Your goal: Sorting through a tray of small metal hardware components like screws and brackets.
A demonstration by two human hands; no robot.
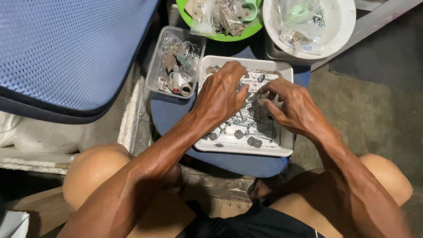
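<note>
White tray (pixel 287 147) of small metal screws and fittings (pixel 246 132), set on a blue chair seat (pixel 169 112) between my knees: my left hand (pixel 220 94) hovers curled over its upper half, fingers bent and holding nothing I can make out, while my right hand (pixel 293 105) pinches a tiny part I cannot identify at the tray's centre. Best sorted, I judge, with light fingertip picks, keeping pieces low over the tray. Left of the tray a clear tub (pixel 154 75) of hardware; beyond it a green bowl (pixel 220 36) and white bowl (pixel 339 26); right of it bare concrete floor (pixel 370 110).

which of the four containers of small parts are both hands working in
The white rectangular tray of metal screws, on the blue seat nearest the person. The left hand and right hand reach into it; the clear tub, green bowl and white bowl lie untouched beyond.
</note>
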